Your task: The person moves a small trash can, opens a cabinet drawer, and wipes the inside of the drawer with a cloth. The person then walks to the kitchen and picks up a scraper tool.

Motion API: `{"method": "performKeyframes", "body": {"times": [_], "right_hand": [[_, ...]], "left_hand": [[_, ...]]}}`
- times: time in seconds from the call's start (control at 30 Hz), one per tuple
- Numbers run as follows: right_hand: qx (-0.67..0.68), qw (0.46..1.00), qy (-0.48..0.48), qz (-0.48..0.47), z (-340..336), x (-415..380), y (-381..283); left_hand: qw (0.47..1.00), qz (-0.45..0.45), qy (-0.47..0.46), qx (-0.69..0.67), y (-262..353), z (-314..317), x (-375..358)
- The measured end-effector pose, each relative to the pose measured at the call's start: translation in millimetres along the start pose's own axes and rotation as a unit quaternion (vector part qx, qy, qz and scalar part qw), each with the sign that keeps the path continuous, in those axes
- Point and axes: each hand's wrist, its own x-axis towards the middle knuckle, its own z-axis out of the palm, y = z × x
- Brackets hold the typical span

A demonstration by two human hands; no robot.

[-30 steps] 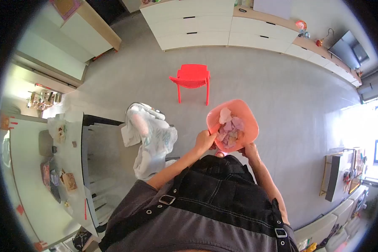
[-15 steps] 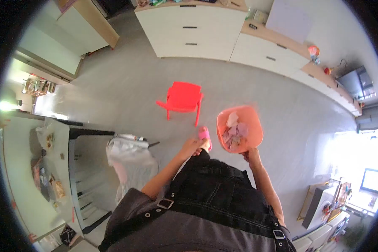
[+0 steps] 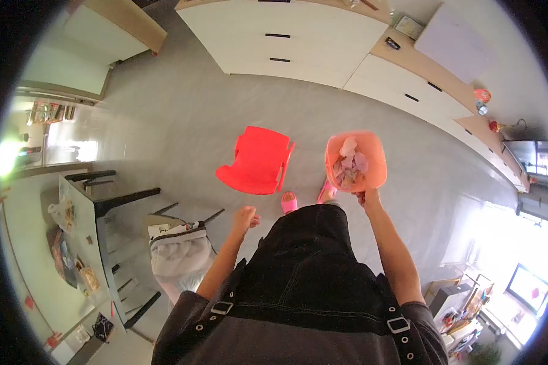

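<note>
Scraps [image 3: 360, 161] of crumpled material are contained in a salmon-coloured bin [image 3: 377, 152], to the right of a red chair [image 3: 259, 158]. The bin is gripped at its near edge by the right hand [image 3: 371, 199] alone. The left hand [image 3: 245, 220] is partly curled on the chair's near side, nothing seen in it; how tightly cannot be told. With one-sided support, tipping seems possible, so the bin is best carried level, firmly gripped and clear of the chair.

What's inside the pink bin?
Crumpled scraps, mostly pale pink and mauve, lie in the pink bin held by the right hand. Whatever is beneath them is covered; their material is unclear.
</note>
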Motion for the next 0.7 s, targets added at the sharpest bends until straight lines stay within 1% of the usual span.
{"method": "performKeyframes", "body": {"times": [0.1, 0.17, 0.3, 0.37, 0.5, 0.6, 0.7], "right_hand": [[0.026, 0.999, -0.001, 0.030, 10, 81, -25], [0.025, 0.998, -0.004, 0.065, 18, 139, -41], [0.038, 0.994, 0.015, 0.097, 37, 259, -50], [0.030, 0.992, 0.036, 0.121, 48, 308, -62], [0.006, 0.977, 0.059, 0.205, 58, 403, -64], [0.017, 0.978, 0.073, 0.195, 60, 478, -40], [-0.003, 0.972, 0.057, 0.230, 69, 506, -63]], "left_hand": [[0.997, -0.044, 0.062, -0.027, -5, -3, 3], [0.995, -0.063, 0.072, -0.005, -5, -1, -3], [0.975, -0.170, 0.141, -0.040, -19, 24, -17], [0.962, -0.220, 0.149, -0.066, -2, 54, -22], [0.952, -0.269, 0.118, -0.084, 56, 121, 0], [0.962, -0.241, 0.084, -0.099, 94, 162, 30], [0.964, -0.226, 0.077, -0.116, 118, 189, 58]]}}
